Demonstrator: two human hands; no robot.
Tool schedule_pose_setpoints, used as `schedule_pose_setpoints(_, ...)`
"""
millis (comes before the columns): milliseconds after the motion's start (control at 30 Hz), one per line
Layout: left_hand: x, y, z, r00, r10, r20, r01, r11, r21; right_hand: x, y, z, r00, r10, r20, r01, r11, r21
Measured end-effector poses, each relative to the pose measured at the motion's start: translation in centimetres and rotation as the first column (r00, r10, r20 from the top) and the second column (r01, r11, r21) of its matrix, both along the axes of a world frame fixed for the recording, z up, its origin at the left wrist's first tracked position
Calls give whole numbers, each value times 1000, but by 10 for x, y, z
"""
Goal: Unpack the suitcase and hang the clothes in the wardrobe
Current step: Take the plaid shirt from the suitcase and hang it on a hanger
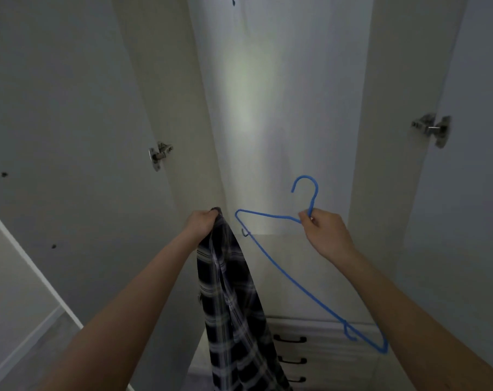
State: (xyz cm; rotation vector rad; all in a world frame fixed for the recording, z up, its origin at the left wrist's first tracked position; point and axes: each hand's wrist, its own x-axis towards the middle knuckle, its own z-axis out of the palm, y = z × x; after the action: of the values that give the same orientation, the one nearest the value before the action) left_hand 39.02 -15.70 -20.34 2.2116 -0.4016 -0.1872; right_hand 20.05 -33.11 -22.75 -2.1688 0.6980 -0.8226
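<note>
The left hand (201, 222) has its grip closed round the top of a dark plaid shirt (234, 303), fingers curled over the bunched cloth. The shirt hangs straight down from that hand in one long fold and runs off the lower edge of the view. The right hand (321, 230) pinches a blue hanger (285, 273) at the neck, just under the hook, between thumb and fingertips. The hook points up; the hanger's body tilts down to the right, its far end low in front of the drawers. Shirt and hanger are near each other but apart, and the shirt is not on the hanger.

Both hands are held out in front of an open wardrobe (262, 108). Its pale back panel rises between two side walls, with a soft patch of light down the middle. The left door (64, 122) and the right door (477, 165) stand open, each showing a metal hinge: the left hinge (160, 155) and the right hinge (431, 128). Two small dark holes mark the inside of the left door. Inside the wardrobe, low down, a pale shelf (296, 266) forms the top of a set of drawers (318, 351) with dark handles; three handles show, one above another. At the lower left, a strip of grey floor (28, 351) and a white skirting line show beyond the door's edge. The suitcase is out of view.
</note>
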Motion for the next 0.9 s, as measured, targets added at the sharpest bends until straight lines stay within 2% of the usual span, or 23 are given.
schedule_pose_setpoints(133,0,0,-5,999,7,50,-10,998,62,-15,-6,4,957,136,257,-179,972,150)
schedule_pose_setpoints(233,1,2,-9,998,23,52,-25,999,47,-27,-9,10,911,183,370,-291,921,260)
schedule_pose_setpoints(400,9,3,-3,993,119,4,-118,990,-81,-34,-13,14,910,337,243,-398,876,273)
schedule_pose_setpoints(533,12,5,12,989,134,53,-131,989,-64,-29,-17,6,922,351,163,-384,882,272)
schedule_pose_setpoints(767,-32,-35,31,977,-137,166,130,990,57,8,12,-6,932,351,95,-363,914,184)
schedule_pose_setpoints(833,-54,-46,44,965,-214,154,208,977,50,20,19,-6,938,304,167,-332,927,176)
schedule_pose_setpoints(900,-69,-47,63,951,-305,58,307,951,-40,26,21,0,929,270,254,-325,923,208)
